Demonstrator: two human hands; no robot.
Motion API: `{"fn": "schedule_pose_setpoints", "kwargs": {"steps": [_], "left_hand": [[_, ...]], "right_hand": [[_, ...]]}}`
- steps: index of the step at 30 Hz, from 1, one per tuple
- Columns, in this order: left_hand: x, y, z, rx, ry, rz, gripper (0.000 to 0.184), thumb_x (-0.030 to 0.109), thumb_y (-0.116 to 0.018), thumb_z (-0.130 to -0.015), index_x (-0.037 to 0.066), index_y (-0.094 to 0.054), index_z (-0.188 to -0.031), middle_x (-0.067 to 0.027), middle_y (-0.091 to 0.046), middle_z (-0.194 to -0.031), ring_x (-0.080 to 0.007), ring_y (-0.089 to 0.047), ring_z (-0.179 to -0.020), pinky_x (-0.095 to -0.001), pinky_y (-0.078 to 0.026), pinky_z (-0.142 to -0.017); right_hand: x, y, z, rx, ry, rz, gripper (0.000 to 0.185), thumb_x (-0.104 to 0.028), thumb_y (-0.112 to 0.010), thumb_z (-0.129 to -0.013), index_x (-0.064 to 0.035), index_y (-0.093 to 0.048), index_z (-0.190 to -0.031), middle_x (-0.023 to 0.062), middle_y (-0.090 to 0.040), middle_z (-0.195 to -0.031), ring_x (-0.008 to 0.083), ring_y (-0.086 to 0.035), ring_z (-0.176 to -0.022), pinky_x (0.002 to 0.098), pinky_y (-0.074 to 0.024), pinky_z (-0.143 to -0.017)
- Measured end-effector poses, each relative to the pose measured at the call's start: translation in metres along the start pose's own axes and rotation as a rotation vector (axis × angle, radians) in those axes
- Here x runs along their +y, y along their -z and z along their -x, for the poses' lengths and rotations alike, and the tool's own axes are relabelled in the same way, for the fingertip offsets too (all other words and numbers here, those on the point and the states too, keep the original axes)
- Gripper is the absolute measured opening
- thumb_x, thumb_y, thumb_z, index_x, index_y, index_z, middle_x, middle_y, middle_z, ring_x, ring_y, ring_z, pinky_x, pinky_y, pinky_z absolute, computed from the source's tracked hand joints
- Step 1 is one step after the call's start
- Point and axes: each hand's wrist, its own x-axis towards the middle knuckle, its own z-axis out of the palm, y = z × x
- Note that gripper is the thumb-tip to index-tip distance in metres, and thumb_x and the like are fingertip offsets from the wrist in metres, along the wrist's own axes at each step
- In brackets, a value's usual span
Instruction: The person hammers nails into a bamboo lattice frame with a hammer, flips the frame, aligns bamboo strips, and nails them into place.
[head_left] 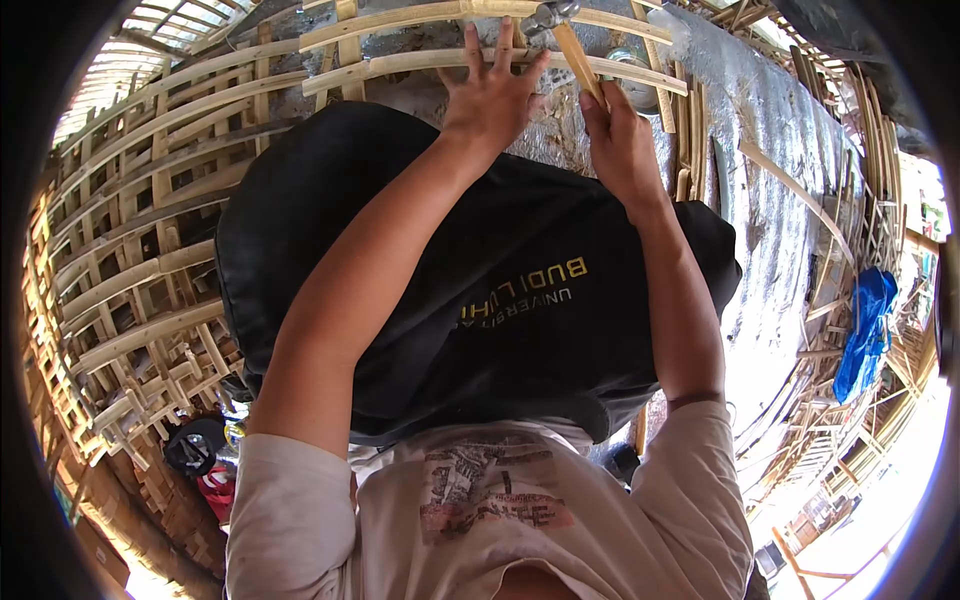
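My right hand point(622, 140) is wrapped round the wooden handle of a hammer point(577, 57). The metal head of the hammer is up over the top bamboo slat point(400, 27). My left hand point(488, 98), fingers spread, lies across the lower bamboo slat point(395, 66), its fingertips reaching toward the upper one. Both slats belong to a bamboo lattice with short crosspieces. Whether a nail is beneath the left fingers cannot be made out. A round tin point(628, 72) shows partly behind the lower slat, close to my right hand.
A black cloth with yellow lettering point(540, 330) covers my lap. Stacked bamboo lattices point(150, 230) stand at the left. To the right are silvery sheeting point(770, 200), a curved bamboo strip point(795, 185), a blue plastic bag point(865, 335) and loose bamboo. A dark cap point(195, 445) sits at the lower left.
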Motion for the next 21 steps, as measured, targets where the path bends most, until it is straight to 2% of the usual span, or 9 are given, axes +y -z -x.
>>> {"fn": "schedule_pose_setpoints", "kwargs": {"steps": [5, 8, 17, 21], "left_hand": [[0.0078, -0.0042, -0.0037, -0.063, 0.002, 0.140, 0.055, 0.034, -0.049, -0.103, 0.020, -0.037, -0.155, -0.0152, -0.016, -0.166, -0.0562, -0.010, -0.148, -0.0786, -0.035, -0.103], [0.0103, -0.0029, -0.0026, -0.061, 0.010, 0.095, 0.057, 0.031, -0.048, -0.103, 0.017, -0.032, -0.156, -0.0163, -0.019, -0.166, -0.0571, -0.010, -0.148, -0.0780, -0.034, -0.104], [0.0063, -0.0034, -0.0035, -0.100, 0.032, 0.170, 0.063, 0.035, -0.048, -0.104, 0.019, -0.022, -0.160, -0.0153, -0.022, -0.165, -0.0511, -0.009, -0.151, -0.0761, -0.032, -0.107], [0.0077, -0.0051, -0.0022, -0.075, 0.046, 0.186, 0.063, 0.039, -0.050, -0.103, 0.021, -0.026, -0.158, -0.0236, -0.018, -0.164, -0.0520, -0.010, -0.150, -0.0765, -0.031, -0.107]], "right_hand": [[0.0006, 0.0003, -0.0001, -0.015, -0.001, 0.003, 0.019, -0.020, -0.058, -0.101, -0.0021, -0.054, -0.102, 0.0287, -0.063, -0.080, 0.0521, -0.061, -0.082, 0.0549, -0.0450, -0.062], [0.0009, 0.0000, -0.0001, -0.020, 0.009, 0.004, 0.019, -0.020, -0.058, -0.101, -0.0020, -0.053, -0.101, 0.0287, -0.063, -0.079, 0.0523, -0.060, -0.082, 0.0551, -0.0445, -0.062], [0.0034, -0.0028, -0.0007, -0.064, 0.036, -0.006, 0.018, -0.019, -0.058, -0.101, -0.0019, -0.053, -0.099, 0.0282, -0.063, -0.078, 0.0522, -0.060, -0.079, 0.0551, -0.0437, -0.061], [0.0012, -0.0019, 0.0014, -0.067, 0.039, -0.011, 0.017, -0.018, -0.059, -0.101, -0.0020, -0.053, -0.099, 0.0278, -0.062, -0.076, 0.0521, -0.060, -0.079, 0.0547, -0.0438, -0.061]]}}
